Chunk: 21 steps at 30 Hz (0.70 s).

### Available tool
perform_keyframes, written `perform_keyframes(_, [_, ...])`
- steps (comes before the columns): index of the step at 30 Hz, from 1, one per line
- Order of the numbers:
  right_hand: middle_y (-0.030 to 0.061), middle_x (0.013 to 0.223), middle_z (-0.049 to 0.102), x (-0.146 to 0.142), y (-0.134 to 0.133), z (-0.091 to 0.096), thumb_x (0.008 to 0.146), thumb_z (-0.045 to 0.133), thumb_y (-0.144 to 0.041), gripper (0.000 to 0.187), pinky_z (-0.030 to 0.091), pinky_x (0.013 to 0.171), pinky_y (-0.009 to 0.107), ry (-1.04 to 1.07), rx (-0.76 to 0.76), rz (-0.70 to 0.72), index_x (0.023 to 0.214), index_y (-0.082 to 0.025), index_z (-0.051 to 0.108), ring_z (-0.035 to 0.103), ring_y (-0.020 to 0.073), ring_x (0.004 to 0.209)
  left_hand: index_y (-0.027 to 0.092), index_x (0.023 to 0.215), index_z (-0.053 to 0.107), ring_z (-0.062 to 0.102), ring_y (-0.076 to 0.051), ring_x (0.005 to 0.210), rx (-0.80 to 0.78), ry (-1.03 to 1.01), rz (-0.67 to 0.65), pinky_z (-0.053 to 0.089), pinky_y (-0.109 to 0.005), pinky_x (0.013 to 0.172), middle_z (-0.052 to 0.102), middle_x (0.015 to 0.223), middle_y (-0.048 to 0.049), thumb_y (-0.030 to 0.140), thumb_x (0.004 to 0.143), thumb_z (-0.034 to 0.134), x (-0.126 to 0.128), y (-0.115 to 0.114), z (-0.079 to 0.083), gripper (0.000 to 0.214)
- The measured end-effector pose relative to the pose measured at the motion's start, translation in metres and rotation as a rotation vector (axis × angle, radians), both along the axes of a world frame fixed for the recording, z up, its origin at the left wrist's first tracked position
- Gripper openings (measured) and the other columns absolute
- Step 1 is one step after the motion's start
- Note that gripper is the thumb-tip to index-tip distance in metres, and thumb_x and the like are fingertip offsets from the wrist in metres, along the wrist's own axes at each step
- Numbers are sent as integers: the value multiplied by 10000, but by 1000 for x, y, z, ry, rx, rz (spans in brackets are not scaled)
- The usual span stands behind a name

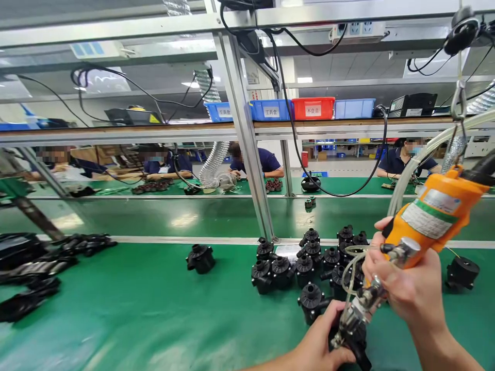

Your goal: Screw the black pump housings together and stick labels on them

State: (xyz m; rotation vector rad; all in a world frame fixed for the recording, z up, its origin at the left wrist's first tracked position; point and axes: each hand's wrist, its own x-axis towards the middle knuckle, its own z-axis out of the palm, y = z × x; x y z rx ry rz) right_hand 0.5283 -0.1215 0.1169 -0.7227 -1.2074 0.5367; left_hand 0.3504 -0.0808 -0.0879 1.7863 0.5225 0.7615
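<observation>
My right hand is wrapped round an orange power screwdriver with metal fittings and thin clear tubes at its lower end. The tool tilts down to the left, its tip over a black pump housing on the bench. My left hand grips that pump housing from the left, thumb and fingers around it. The tool and my fingers hide much of the part. Just beyond my left hand stands another black pump housing, upright.
Several more pump housings cluster behind my hands, and a lone one stands left. A black part with a yellow wire lies right. Dark parts lie far left. A metal post rises at the back; people sit beyond it.
</observation>
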Motion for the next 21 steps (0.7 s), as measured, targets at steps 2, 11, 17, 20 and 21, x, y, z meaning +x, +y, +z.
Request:
perform_keyframes(2, [-18, 812, 563, -4, 4, -4, 789, 864, -304, 523, 479, 485, 250, 59, -45, 66, 1224, -251, 579, 505, 117, 560, 213, 1440, 576, 664, -374, 1186, 1, -1, 4, 518, -499, 1110, 723, 1257, -136, 673, 810, 839, -1, -1, -1, 823])
perform_keyframes(11, [-26, 808, 593, -4, 8, -8, 724, 894, -251, 592, 499, 512, 224, 68, -100, 79, 1240, -250, 605, 527, 109, 579, 221, 1417, 592, 691, -339, 1082, -10, -43, 23, 555, -471, 1051, 745, 1159, -106, 625, 822, 854, 2, -3, -5, 766])
perform_keyframes(17, [14, 817, 660, -29, 7, -16, 695, 869, -294, 385, 525, 469, 206, -62, -15, -29, 1014, -214, 667, 591, 131, 590, 223, 1315, 663, 697, -287, 975, -100, -35, 9, 579, -391, 939, 747, 1106, -77, 605, 783, 890, 8, -8, 11, 694])
perform_keyframes(20, [-26, 706, 610, -40, 8, -22, 706, 849, -304, 345, 490, 416, 190, -77, -24, 36, 972, -221, 647, 531, 108, 502, 197, 1105, 717, 665, -235, 867, -147, -36, -10, 571, -350, 862, 725, 963, -45, 627, 799, 861, 12, -11, 23, 547])
perform_keyframes(21, [-37, 681, 593, -42, 8, -24, 707, 844, -303, 343, 477, 405, 187, -73, -35, 54, 966, -224, 634, 515, 104, 487, 190, 1069, 718, 653, -227, 853, -149, -40, -5, 567, -345, 848, 715, 942, -40, 639, 792, 860, 12, -12, 25, 547])
